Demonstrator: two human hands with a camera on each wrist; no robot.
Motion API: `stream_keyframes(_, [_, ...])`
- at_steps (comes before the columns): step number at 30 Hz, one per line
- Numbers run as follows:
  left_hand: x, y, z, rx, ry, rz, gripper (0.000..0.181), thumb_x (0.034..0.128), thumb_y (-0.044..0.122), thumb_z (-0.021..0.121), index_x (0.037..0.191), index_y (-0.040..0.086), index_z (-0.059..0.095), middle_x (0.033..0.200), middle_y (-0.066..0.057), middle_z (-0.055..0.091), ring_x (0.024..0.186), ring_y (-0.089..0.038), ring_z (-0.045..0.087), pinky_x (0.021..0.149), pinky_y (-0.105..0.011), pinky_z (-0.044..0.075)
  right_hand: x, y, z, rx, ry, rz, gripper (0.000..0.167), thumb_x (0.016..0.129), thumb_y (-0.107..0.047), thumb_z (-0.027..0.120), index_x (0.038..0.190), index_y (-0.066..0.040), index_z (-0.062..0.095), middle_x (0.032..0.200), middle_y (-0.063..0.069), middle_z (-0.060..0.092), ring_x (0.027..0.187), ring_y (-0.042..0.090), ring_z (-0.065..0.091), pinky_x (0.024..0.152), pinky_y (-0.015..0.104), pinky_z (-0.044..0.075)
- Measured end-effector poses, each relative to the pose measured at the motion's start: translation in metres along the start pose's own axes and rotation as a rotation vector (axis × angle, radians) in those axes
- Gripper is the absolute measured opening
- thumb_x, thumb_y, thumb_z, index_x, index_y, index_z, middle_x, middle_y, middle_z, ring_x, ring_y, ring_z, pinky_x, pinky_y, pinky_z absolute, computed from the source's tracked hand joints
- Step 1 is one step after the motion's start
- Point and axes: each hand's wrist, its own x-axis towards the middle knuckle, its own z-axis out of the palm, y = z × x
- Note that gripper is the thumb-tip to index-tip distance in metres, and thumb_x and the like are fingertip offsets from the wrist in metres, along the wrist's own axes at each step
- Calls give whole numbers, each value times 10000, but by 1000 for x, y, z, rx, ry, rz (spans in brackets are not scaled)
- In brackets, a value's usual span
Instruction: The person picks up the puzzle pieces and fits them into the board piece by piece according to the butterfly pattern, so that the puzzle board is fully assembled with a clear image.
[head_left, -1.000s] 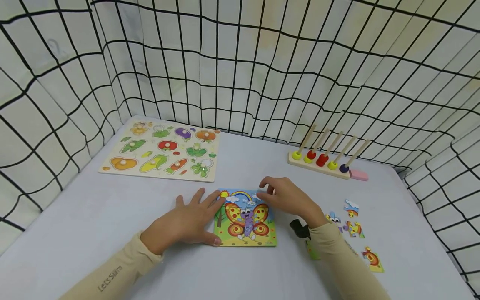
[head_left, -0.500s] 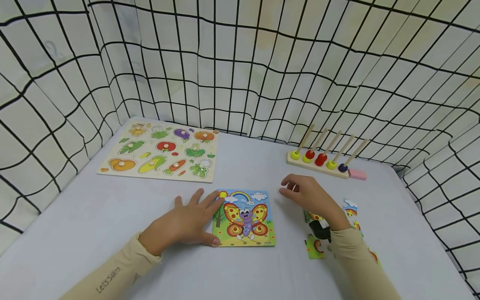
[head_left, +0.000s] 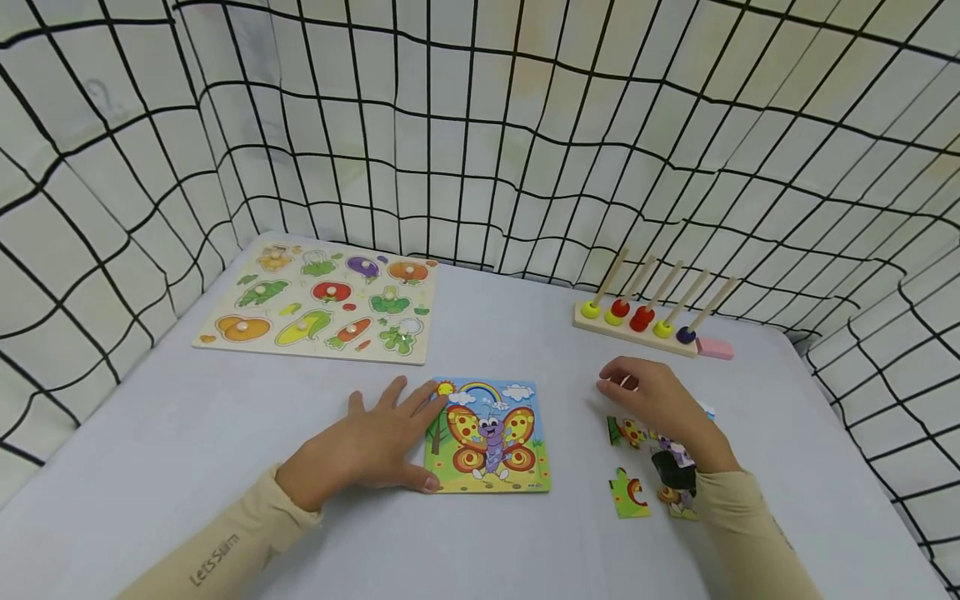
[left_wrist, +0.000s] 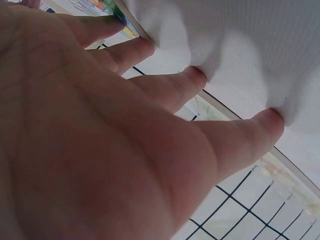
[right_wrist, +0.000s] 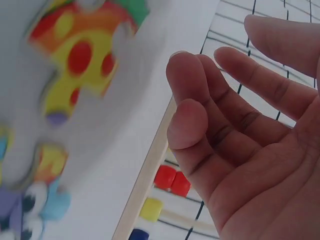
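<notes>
A square butterfly picture board (head_left: 517, 479) lies flat in the middle of the table. My left hand (head_left: 367, 446) is spread out at its left side, fingertips and thumb touching that edge. In the left wrist view the left hand's (left_wrist: 95, 145) fingers are straight and apart. To the right of the board, my right hand (head_left: 667, 404) hovers above loose jigsaw pieces, its fingers loosely bent and holding nothing. A green-cornered jigsaw piece (head_left: 626, 498) lies below it. Another yellow-and-red jigsaw piece (right_wrist: 82, 52) appears in the right wrist view. My right wrist and sleeve hide several pieces.
A wooden vegetable peg puzzle (head_left: 318, 304) lies at the back left. At the back right stands a bead stacker (head_left: 637, 332) with several upright rods, a pink block (head_left: 715, 347) beside it. Black netting (head_left: 480, 125) hangs before the pale wall behind the table.
My right hand has moved away from the board's top right corner, rightward to over the loose pieces, uncovering some at their left. The left hand stays in place.
</notes>
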Motion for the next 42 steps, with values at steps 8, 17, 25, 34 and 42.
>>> stream_keyframes(8, [1, -1, 0, 6, 2, -2, 1079, 829, 588, 875, 1654, 82, 398, 1738, -174, 264, 1564, -556, 159, 1029, -925, 187, -12, 15, -16, 2, 35, 37, 192, 1057, -198, 715, 1176, -54, 758, 1056, 26, 730, 998, 245, 650, 797, 380, 566])
stream_keyframes(17, [0, -2, 0, 4, 4, 5, 1083, 838, 602, 864, 1658, 78, 389, 1744, -170, 249, 1564, -562, 149, 1033, -925, 180, -21, 31, -29, -55, 68, 80, 205, 1053, -187, 719, 1183, -32, 750, 1101, 89, 737, 1051, 318, 653, 821, 426, 575])
stream_keyframes(25, [0, -2, 1, 2, 11, 14, 1083, 835, 590, 871, 1655, 72, 391, 1740, -175, 255, 1561, -565, 158, 1029, -926, 185, -30, 46, -37, -47, 80, 142, 259, 1054, -170, 714, 1229, 20, 717, 1144, 166, 720, 1040, 342, 638, 761, 404, 584])
stream_keyframes(34, [1, -2, 1, 10, 12, 12, 1084, 830, 593, 872, 1655, 76, 396, 1737, -172, 266, 1559, -563, 164, 1025, -927, 195, -35, 60, -42, -96, 54, 180, 362, 1043, -200, 730, 1307, 42, 678, 1327, 284, 661, 1194, 481, 598, 957, 673, 521])
stream_keyframes(42, [1, -1, 1, 8, 10, 9, 1086, 824, 589, 877, 1655, 80, 397, 1737, -173, 267, 1560, -561, 163, 1025, -928, 191, -43, 76, -47, -155, 62, 178, 384, 1020, -173, 754, 1328, 42, 674, 1397, 344, 596, 1309, 559, 491, 1057, 760, 393])
